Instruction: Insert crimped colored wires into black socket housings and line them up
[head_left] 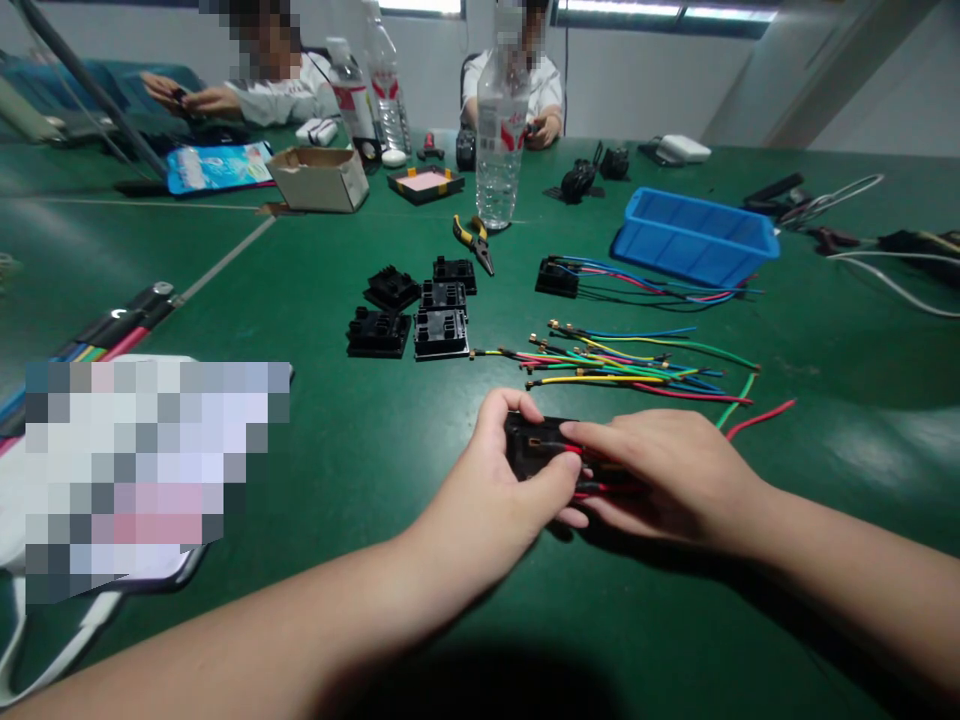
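My left hand is wrapped round a black plastic housing with a small copper-coloured terminal in an opening; its thumb presses near a red wire. My right hand is closed at the housing's right side, index finger on its edge, with red and dark wires running under the palm. Its thumb is partly hidden. Just beyond my hands lies a loose bundle of cut wires in yellow, green, blue and red, with metal terminals on their ends. Several similar black housings stand further left.
Behind these are yellow-black pliers, a water bottle, a wired housing and a blue bin. An open carton is further back. At left lie a blurred-out device and a cable bundle. Two people sit opposite.
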